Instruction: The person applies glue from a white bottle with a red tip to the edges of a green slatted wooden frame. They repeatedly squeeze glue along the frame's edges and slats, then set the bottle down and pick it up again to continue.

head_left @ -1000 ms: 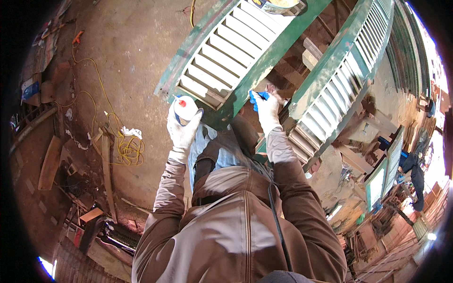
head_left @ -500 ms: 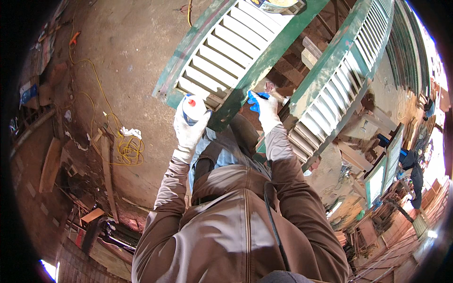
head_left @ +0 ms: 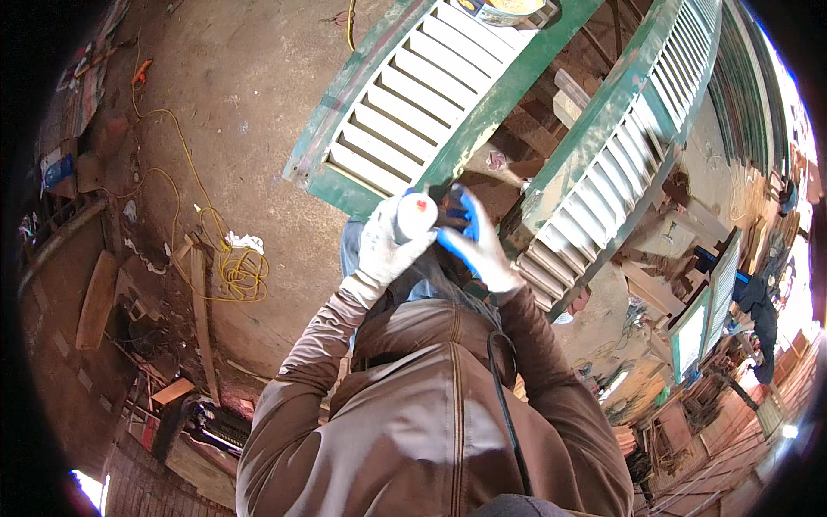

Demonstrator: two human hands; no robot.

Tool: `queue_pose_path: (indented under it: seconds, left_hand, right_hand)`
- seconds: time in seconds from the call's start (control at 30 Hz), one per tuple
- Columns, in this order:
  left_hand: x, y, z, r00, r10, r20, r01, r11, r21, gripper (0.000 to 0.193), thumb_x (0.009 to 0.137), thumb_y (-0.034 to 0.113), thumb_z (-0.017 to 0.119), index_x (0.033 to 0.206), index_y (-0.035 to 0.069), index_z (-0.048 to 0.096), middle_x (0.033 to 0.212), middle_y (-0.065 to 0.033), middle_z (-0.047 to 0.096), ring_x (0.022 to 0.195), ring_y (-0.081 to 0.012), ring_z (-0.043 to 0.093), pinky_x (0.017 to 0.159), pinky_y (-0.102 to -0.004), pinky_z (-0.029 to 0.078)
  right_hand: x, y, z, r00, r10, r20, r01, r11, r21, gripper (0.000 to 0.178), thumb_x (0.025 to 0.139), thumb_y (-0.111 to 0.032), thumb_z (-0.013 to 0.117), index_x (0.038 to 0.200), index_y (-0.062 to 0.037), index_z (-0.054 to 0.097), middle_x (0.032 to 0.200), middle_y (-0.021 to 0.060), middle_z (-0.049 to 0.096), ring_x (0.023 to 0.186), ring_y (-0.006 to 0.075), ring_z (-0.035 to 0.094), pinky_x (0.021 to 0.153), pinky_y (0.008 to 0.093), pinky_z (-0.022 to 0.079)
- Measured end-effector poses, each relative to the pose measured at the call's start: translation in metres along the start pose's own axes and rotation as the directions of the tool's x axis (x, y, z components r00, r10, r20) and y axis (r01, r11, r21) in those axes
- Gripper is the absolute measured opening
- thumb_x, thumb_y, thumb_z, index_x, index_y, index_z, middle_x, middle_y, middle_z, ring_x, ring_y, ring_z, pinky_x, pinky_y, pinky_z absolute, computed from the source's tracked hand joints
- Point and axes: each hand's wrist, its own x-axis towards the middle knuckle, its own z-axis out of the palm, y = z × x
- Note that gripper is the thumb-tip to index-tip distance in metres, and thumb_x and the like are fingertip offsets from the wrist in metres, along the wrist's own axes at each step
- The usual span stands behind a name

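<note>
My left hand (head_left: 381, 248), in a white glove, is wrapped round a white bottle (head_left: 413, 219) with a red tip, seen from above. Just to the right is my right hand (head_left: 488, 252), in a white glove with a blue palm side. Its thumb and fingers are spread, and I make out nothing held between them. Both hands are in front of my body, close to the near end of a green-framed louvered shutter (head_left: 349, 194) with white slats.
A second green louvered shutter (head_left: 551, 185) stands to the right. A round container (head_left: 508, 9) sits on the first shutter's far part. Coiled yellow cord (head_left: 239, 274) and a wooden plank (head_left: 203, 323) lie on the floor at left. Another person (head_left: 758, 310) is at far right.
My left hand has carried the bottle right and slightly down, away from the shutter's corner. My right hand has come down and its fingers have spread beside the bottle.
</note>
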Motion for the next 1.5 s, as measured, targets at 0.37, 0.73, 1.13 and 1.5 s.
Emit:
queue_pose_path:
  seconds: [0.37, 0.73, 1.13, 1.5]
  left_hand:
    - [-0.015, -0.002, 0.014, 0.96, 0.128, 0.249, -0.162, 0.979, 0.122, 0.102, 0.073, 0.037, 0.092, 0.154, -0.001, 0.043, 0.138, -0.0224, 0.055, 0.132, -0.0403, 0.053, 0.114, -0.0466, 0.043]
    - [-0.012, -0.045, -0.031, 0.991, -0.093, -0.101, 0.097, 0.995, 0.035, 0.065, 0.086, 0.02, 0.085, 0.142, 0.001, 0.058, 0.13, -0.0172, 0.061, 0.117, -0.0301, 0.063, 0.101, -0.0405, 0.052]
    - [-0.005, -0.057, -0.026, 0.967, -0.211, -0.142, 0.204, 0.977, -0.059, 0.062, 0.088, 0.02, 0.085, 0.143, 0.005, 0.06, 0.124, -0.0108, 0.063, 0.106, -0.022, 0.065, 0.091, -0.0358, 0.056]
    - [-0.003, -0.059, -0.025, 0.965, -0.219, -0.143, 0.212, 0.975, -0.064, 0.06, 0.088, 0.02, 0.084, 0.142, 0.007, 0.06, 0.122, -0.0095, 0.062, 0.103, -0.0205, 0.065, 0.089, -0.0341, 0.056]
  right_hand:
    - [-0.026, 0.009, 0.016, 0.945, 0.002, -0.328, -0.111, 0.943, -0.313, 0.059, 0.088, -0.028, 0.087, 0.131, -0.0014, 0.058, 0.112, 0.0192, 0.075, 0.1, 0.0288, 0.076, 0.087, 0.04, 0.059]
    - [-0.017, 0.011, 0.007, 0.922, 0.213, -0.324, -0.357, 0.791, -0.497, 0.072, 0.091, -0.066, 0.07, 0.119, 0.0004, 0.068, 0.101, 0.0236, 0.076, 0.099, 0.0396, 0.075, 0.084, 0.0476, 0.057]
    - [-0.013, -0.001, 0.003, 0.927, 0.2, -0.318, -0.343, 0.794, -0.501, 0.07, 0.091, -0.065, 0.07, 0.115, 0.0005, 0.068, 0.099, 0.0241, 0.075, 0.097, 0.0415, 0.074, 0.084, 0.0481, 0.056]
    - [-0.011, 0.006, -0.001, 0.936, 0.116, -0.333, -0.281, 0.817, -0.504, 0.067, 0.091, -0.064, 0.071, 0.113, -0.0007, 0.068, 0.099, 0.024, 0.076, 0.097, 0.0414, 0.074, 0.083, 0.0483, 0.056]
